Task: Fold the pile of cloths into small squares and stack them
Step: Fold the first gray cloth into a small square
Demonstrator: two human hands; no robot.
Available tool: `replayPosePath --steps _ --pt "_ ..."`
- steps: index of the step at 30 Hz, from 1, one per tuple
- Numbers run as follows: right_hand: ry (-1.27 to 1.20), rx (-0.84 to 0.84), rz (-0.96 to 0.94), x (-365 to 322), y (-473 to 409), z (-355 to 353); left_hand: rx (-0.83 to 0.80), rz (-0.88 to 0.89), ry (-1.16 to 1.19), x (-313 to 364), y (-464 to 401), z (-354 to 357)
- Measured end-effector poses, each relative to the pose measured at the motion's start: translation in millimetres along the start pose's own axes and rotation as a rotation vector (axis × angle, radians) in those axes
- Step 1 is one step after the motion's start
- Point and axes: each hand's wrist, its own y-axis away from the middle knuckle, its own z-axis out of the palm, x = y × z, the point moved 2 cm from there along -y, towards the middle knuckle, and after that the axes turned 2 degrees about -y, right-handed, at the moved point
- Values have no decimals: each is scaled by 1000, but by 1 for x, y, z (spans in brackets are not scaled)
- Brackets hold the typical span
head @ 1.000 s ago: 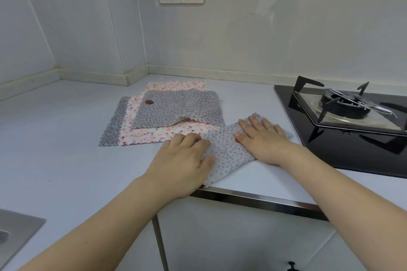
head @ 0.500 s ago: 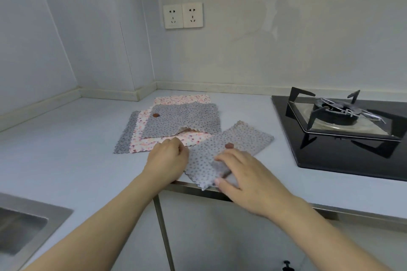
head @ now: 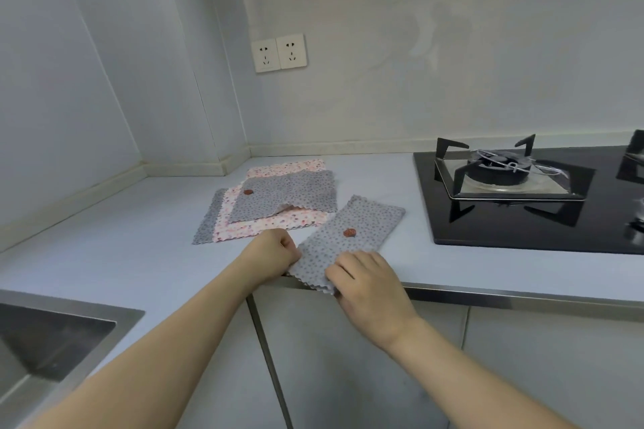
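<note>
A grey dotted cloth folded to a long rectangle (head: 348, 242) lies slantwise on the pale blue-grey bench (head: 122, 247), its near zigzag edge hanging just over the steel-trimmed front lip. The left hand (head: 270, 254) is curled tight, pinching the cloth's near-left corner; the right hand (head: 369, 280) lies over the near-right corner with its fingers bent around the edge, so both hands hold this one cloth. A small red round tag (head: 349, 233) shows on its upper face. Just beyond, touching or nearly touching the far corner, sits the pile of unfolded cloths (head: 268, 205): a grey dotted one on top, with one edge lifted in a ripple, over pink patterned ones and another grey one at the left. The likely step is bringing the near end up and over to halve the strip into a square. Because the cloth lies askew to the bench edge, the fold could land crooked and leave the zigzag edges mismatched. The overhang could let the limp fabric slide off if either grip loosens. Carrying the end forward could also brush the pile and drag its top cloth. The black glass gas hob (head: 522, 205) lies well apart to the right, a steel sink (head: 52, 334) to the near left.
</note>
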Motion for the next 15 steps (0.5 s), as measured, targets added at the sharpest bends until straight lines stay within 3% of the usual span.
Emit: replayPosePath --steps 4,9,12,14,15 --pt "2 65 -42 7 6 -7 -26 0 -73 2 6 -1" --pt "-70 20 -28 18 14 -18 -54 22 -13 -2 13 -14" --pt "-199 -52 61 21 18 -25 -274 155 30 3 31 -21" --pt "-331 -123 209 23 15 -31 -493 217 8 8 43 -21" --pt "-402 -149 288 25 12 -35 -526 265 -56 9 46 -20"
